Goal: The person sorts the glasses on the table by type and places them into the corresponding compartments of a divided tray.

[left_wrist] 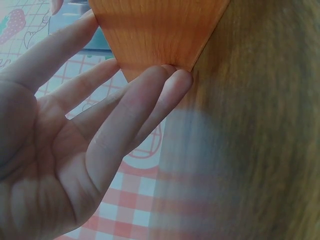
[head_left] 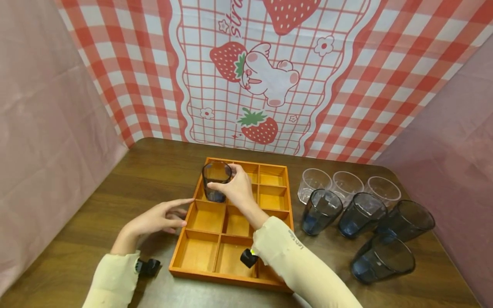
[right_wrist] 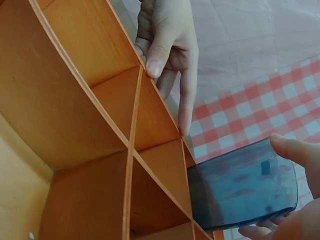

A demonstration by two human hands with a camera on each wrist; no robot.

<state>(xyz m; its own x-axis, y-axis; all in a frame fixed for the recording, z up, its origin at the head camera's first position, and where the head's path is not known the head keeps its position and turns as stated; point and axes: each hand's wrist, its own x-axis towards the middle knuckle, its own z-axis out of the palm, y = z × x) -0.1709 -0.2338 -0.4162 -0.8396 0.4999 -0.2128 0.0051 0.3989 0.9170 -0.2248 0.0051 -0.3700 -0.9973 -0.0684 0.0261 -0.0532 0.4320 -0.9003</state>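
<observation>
A dark, see-through drinking glass (head_left: 215, 177) stands in the far-left corner compartment area of the orange-brown wooden divided tray (head_left: 231, 280). My right hand (head_left: 239, 188) grips the glass near its rim, thumb on the near side and fingers round the far side. In the right wrist view, the lower end of the glass (right_wrist: 240, 185) is partly hidden behind a tray wall. My left hand (head_left: 155, 219) rests its fingertips against the tray's left outer side, fingers mostly straight. The left wrist view shows those fingers (left_wrist: 135, 110) touching the wood.
Right of the tray, several dark glasses stand on the brown wooden table (head_left: 161, 167), among them a near one (head_left: 381, 261). Behind them is a row of clear cups, one at the left (head_left: 313, 184). A red-and-white checked cloth (head_left: 148, 85) hangs at the back.
</observation>
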